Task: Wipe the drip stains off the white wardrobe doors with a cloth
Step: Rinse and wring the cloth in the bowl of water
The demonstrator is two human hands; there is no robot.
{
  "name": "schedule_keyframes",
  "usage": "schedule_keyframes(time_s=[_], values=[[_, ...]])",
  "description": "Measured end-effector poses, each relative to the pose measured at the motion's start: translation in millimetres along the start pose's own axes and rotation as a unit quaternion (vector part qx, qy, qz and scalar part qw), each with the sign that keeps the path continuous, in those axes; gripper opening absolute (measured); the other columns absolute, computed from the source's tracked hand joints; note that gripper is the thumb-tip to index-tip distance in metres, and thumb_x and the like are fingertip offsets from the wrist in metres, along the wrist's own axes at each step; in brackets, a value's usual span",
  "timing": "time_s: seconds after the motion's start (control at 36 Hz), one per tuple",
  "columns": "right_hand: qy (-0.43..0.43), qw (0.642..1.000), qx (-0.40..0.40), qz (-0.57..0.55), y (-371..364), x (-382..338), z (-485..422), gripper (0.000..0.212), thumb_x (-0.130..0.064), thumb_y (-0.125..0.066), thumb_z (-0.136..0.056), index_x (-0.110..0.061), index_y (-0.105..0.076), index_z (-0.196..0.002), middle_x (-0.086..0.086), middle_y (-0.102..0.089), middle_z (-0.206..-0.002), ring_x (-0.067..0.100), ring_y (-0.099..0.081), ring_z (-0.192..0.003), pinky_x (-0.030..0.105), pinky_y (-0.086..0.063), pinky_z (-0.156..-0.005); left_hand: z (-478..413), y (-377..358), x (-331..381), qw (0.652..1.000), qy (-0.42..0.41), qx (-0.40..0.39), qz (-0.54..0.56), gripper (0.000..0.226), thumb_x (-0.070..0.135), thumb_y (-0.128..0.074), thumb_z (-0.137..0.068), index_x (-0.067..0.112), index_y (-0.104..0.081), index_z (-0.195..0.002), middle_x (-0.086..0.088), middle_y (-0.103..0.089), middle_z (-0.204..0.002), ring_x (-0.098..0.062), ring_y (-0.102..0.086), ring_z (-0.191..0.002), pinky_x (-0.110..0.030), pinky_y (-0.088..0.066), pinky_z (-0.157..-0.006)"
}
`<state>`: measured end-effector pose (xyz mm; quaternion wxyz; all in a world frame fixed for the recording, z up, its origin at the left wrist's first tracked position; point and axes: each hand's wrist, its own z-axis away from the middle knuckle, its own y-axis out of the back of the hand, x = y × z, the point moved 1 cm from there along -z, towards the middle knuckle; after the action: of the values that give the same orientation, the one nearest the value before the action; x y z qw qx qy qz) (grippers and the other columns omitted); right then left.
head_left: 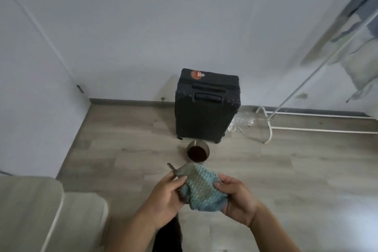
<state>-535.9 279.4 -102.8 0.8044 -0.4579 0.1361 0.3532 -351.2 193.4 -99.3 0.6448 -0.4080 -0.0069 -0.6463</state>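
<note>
A blue-green textured cloth (201, 187) is bunched between both my hands, low in the middle of the view. My left hand (166, 195) grips its left edge with thumb and fingers curled round it. My right hand (237, 197) holds the right side, thumb on top. The white wardrobe door (34, 80) runs along the left side, with a small dark handle (80, 89) low on it. No stains show on it from this angle.
A black suitcase (205, 108) stands upright against the white back wall. In front of it on the wood floor sits a small brown pot (198, 152). A white clothes rack (306, 86) with hanging garments is at right. A beige cushioned seat (41, 210) is at lower left.
</note>
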Motion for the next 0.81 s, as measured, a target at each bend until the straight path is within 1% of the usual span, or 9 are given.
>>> schedule_keyframes(time_s=[0.06, 0.17, 0.31, 0.44, 0.58, 0.64, 0.69, 0.75, 0.81], values=[[-0.006, 0.999, 0.043, -0.015, 29.6, -10.8, -62.3, 0.039, 0.003, -0.058, -0.092, 0.011, -0.060, -0.130, 0.038, -0.051, -0.139, 0.052, -0.054, -0.126, 0.063, -0.041, -0.110, -83.0, 9.0, 9.0, 0.999, 0.018, 0.029, 0.016, 0.044, 0.003, -0.056, -0.090, -0.006, -0.058, -0.133, -0.032, -0.065, -0.127, -0.045, -0.065, -0.116, -0.057, -0.046, -0.106], [-0.009, 0.993, 0.102, -0.067, 80.3, -19.0, -170.6, 0.037, -0.011, -0.054, -0.099, 0.008, -0.063, -0.129, 0.037, -0.053, -0.138, 0.050, -0.060, -0.120, 0.056, -0.054, -0.096, -217.7, 18.2, 12.0, 0.996, 0.072, 0.053, -0.032, 0.044, 0.016, -0.064, -0.089, -0.004, -0.062, -0.129, -0.030, -0.068, -0.123, -0.047, -0.065, -0.117, -0.058, -0.051, -0.103], [-0.017, 0.988, 0.138, -0.073, 171.5, -22.9, -317.7, 0.055, -0.015, -0.061, -0.093, 0.009, -0.050, -0.141, 0.038, -0.050, -0.140, 0.050, -0.057, -0.122, 0.054, -0.053, -0.093, -379.8, 39.9, 8.6, 0.987, 0.055, 0.079, -0.129, 0.055, 0.035, -0.086, -0.074, -0.003, -0.070, -0.110, -0.023, -0.075, -0.104, -0.041, -0.073, -0.102, -0.061, -0.055, -0.096], [-0.040, 0.978, 0.206, -0.005, 285.7, -15.6, -436.5, 0.047, -0.017, -0.056, -0.099, 0.007, -0.052, -0.139, 0.039, -0.054, -0.134, 0.049, -0.062, -0.109, 0.051, -0.056, -0.081, -525.1, 94.8, -32.2, 0.976, 0.065, 0.113, -0.174, 0.023, 0.032, -0.067, -0.100, 0.010, -0.073, -0.101, -0.006, -0.079, -0.094, -0.019, -0.077, -0.084, -0.036, -0.063, -0.076], [-0.014, 0.954, 0.289, 0.072, 389.1, 5.5, -537.3, 0.022, -0.003, -0.056, -0.098, 0.000, -0.064, -0.118, 0.026, -0.071, -0.115, 0.043, -0.069, -0.104, 0.055, -0.059, -0.085, -635.1, 165.8, -81.7, 0.929, -0.019, 0.130, -0.345, 0.020, 0.023, -0.060, -0.103, 0.011, -0.071, -0.090, -0.014, -0.076, -0.091, -0.019, -0.074, -0.078, -0.037, -0.055, -0.073], [0.019, 0.920, 0.342, 0.190, 422.5, 12.8, -570.3, 0.012, -0.005, -0.062, -0.097, -0.007, -0.066, -0.108, 0.022, -0.072, -0.106, 0.041, -0.069, -0.098, 0.055, -0.061, -0.081, -672.2, 189.0, -95.2, 0.906, -0.060, 0.147, -0.393, 0.022, 0.022, -0.061, -0.103, 0.009, -0.071, -0.088, -0.015, -0.074, -0.084, -0.030, -0.071, -0.079, -0.037, -0.053, -0.070], [0.072, 0.847, 0.382, 0.363, 453.9, 17.5, -600.3, 0.006, -0.011, -0.066, -0.095, -0.015, -0.064, -0.099, 0.011, -0.069, -0.090, 0.032, -0.067, -0.086, 0.051, -0.059, -0.075, -707.2, 210.1, -108.1, 0.866, -0.114, 0.173, -0.456, 0.028, 0.024, -0.060, -0.101, 0.014, -0.065, -0.075, -0.009, -0.068, -0.072, -0.029, -0.065, -0.069, -0.037, -0.049, -0.067], [0.108, 0.774, 0.357, 0.512, 477.2, 27.0, -627.4, 0.010, -0.018, -0.068, -0.093, -0.022, -0.061, -0.099, -0.001, -0.065, -0.082, 0.021, -0.063, -0.077, 0.038, -0.054, -0.066, -736.0, 226.9, -120.4, 0.823, -0.171, 0.194, -0.506, 0.031, 0.018, -0.061, -0.100, 0.016, -0.056, -0.069, -0.001, -0.060, -0.064, -0.021, -0.056, -0.063, -0.034, -0.040, -0.062], [0.105, 0.722, 0.283, 0.622, 499.6, 42.3, -657.3, 0.020, -0.023, -0.068, -0.093, -0.025, -0.062, -0.113, 0.002, -0.069, -0.096, 0.026, -0.066, -0.088, 0.033, -0.052, -0.072, -766.9, 236.8, -132.8, 0.790, -0.237, 0.199, -0.529, 0.028, 0.021, -0.062, -0.099, 0.020, -0.054, -0.072, 0.006, -0.055, -0.062, -0.015, -0.053, -0.061, -0.028, -0.036, -0.059]])
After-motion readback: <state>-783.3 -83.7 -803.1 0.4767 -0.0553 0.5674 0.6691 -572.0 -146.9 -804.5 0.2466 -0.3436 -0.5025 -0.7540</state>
